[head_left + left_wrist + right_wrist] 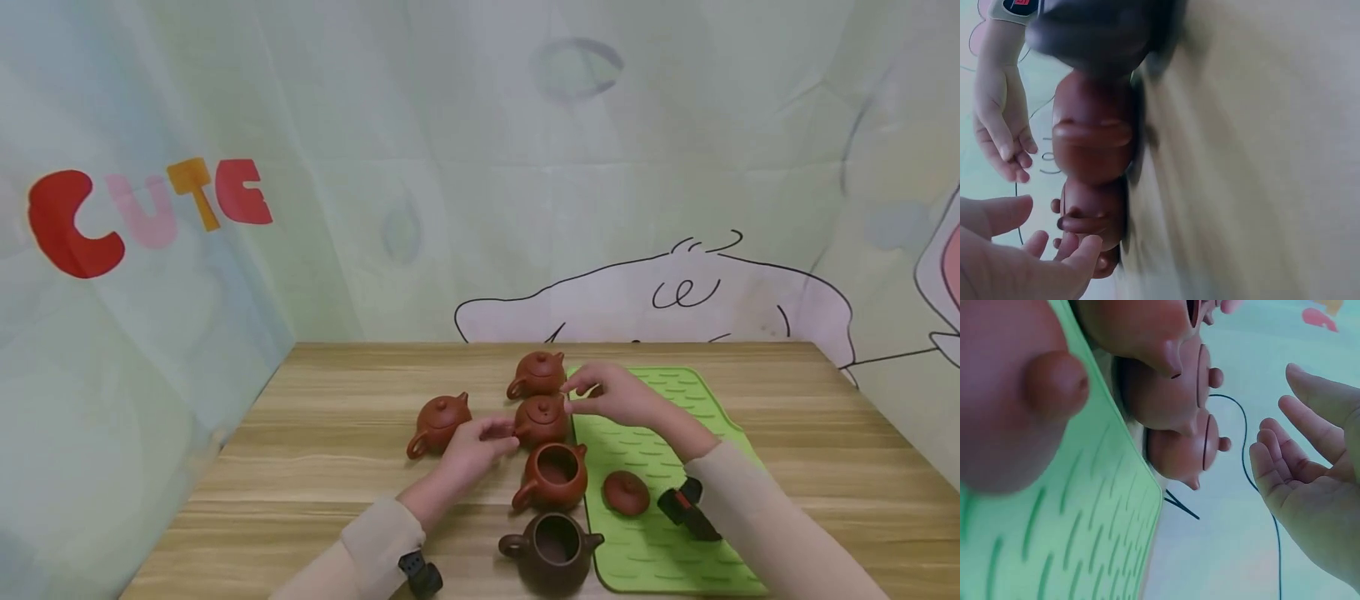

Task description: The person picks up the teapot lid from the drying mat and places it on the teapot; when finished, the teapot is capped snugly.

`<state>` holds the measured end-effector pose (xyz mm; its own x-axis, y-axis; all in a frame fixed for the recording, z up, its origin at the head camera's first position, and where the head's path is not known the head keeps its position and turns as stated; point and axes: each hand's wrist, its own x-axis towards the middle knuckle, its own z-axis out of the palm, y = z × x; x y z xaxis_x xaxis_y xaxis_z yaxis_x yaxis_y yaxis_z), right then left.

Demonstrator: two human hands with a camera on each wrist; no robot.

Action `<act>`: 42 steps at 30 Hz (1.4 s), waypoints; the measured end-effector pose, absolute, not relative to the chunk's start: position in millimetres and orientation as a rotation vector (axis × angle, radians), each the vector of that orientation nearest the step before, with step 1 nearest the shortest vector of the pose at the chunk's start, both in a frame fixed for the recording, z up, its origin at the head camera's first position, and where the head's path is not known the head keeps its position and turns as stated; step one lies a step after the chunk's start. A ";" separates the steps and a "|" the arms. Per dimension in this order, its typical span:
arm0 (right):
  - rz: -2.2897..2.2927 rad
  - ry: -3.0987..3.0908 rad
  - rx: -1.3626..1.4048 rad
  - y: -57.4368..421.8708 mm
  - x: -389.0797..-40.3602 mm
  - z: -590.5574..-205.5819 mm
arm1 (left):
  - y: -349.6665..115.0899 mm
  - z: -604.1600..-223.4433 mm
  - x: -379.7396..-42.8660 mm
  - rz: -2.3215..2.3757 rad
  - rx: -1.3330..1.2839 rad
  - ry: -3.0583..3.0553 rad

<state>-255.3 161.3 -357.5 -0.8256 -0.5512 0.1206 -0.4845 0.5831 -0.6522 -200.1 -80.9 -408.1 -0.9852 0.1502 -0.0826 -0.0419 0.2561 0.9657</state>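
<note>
Middle lidded teapot: this red one (542, 427) stands upright on the bench (322, 417), between the two hands, its handle toward the left; the lid hides what is inside from me
Open red teapot: just nearer than the middle one stands a red pot (566, 500), its mouth uncovered and a bare inside wall showing
Dark teapot: nearest me, a brown-black pot (555, 575), also open at the top; I cannot make out its bottom
Left hand: released, fingers loosely extended at the middle teapot's handle (474, 450); I cannot tell whether they touch it
Right hand: released, fingers spread in the air near the spout side, apart from the pots (622, 396)
Other lidded teapots: one just beyond the middle pot (540, 377), one to its left, near the left hand (441, 421)
Loose lid: red, knob up (626, 493), lying on the green mat (630, 558) right of the row, below the right forearm
Backdrop: a printed pale curtain behind the bench (375, 100)
</note>
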 end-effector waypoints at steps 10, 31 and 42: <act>-1.071 2.697 -0.961 199.6 -214.2 -357.5 | -90.7 -416.9 -167.6 1.843 0.166 2.289; -1.217 2.596 -0.883 228.3 -183.5 -400.5 | -82.6 -425.4 -148.4 1.889 0.243 2.179; -1.238 2.533 -0.931 225.7 -183.5 -409.0 | -78.5 -427.7 -149.0 1.916 0.209 2.161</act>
<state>-183.5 225.7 -409.0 -0.7900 -0.6027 0.1128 -0.4592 0.4596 -0.7602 -149.0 -78.5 -427.7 -0.9595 0.2676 -0.0879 -0.0552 0.1273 0.9903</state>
